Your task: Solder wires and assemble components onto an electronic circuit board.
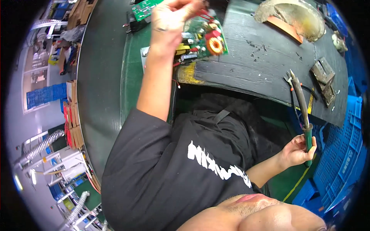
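Note:
My left hand (170, 19) reaches to the top edge of the view, its thumb and fingers pinched at red wires (206, 15). Just below those fingertips is a green circuit board (221, 30) carrying a copper-wound ring coil (214, 46), yellow blocks and other parts. Part of the board is hidden behind my left hand and forearm. In my right hand (298, 152), low on the right, is a soldering iron (302, 102) gripped by its green handle. Its long shaft points up over the dark bench, past a pair of cutters (291, 94) at the bench edge.
Another green board (145, 9) lies at the upper left. On the dark bench (246, 57) are a pale rounded dish (316, 19) with an orange-brown bar (284, 29), and a metal block (323, 79). Blue crates (339, 154) stand to the right; a dark belt (102, 77) runs along the left.

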Tool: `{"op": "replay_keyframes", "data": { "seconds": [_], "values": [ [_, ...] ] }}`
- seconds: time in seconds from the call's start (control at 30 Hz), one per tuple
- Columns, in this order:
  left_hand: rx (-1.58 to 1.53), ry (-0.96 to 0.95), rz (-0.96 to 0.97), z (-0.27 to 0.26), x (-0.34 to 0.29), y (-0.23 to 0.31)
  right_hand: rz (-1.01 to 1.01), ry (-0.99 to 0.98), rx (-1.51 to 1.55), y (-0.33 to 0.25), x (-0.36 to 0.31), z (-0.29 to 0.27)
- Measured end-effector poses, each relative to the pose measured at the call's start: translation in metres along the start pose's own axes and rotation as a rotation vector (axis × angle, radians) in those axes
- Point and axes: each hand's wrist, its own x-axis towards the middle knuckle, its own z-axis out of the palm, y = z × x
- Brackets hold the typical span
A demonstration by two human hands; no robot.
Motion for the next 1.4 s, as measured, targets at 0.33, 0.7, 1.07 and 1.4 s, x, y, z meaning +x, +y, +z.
{"op": "replay_keyframes", "data": {
  "seconds": [0.33,0.7,1.07,1.4],
  "values": [
    [0.45,0.737,0.355,-0.253,-0.057,0.123,0.001,-0.133,0.057,-0.002,0.004,0.002],
    [0.675,1.868,-0.007,-0.498,-0.31,0.192,0.06,-0.231,-0.001,0.004,0.006,0.014],
    [1.479,1.132,-0.309,-0.386,-0.213,0.135,0.022,-0.138,-0.295,0.005,-0.009,0.047],
    [1.528,-0.334,-0.006,-0.216,0.057,0.04,0.012,-0.265,-0.158,-0.005,-0.004,0.047]
  ]
}}
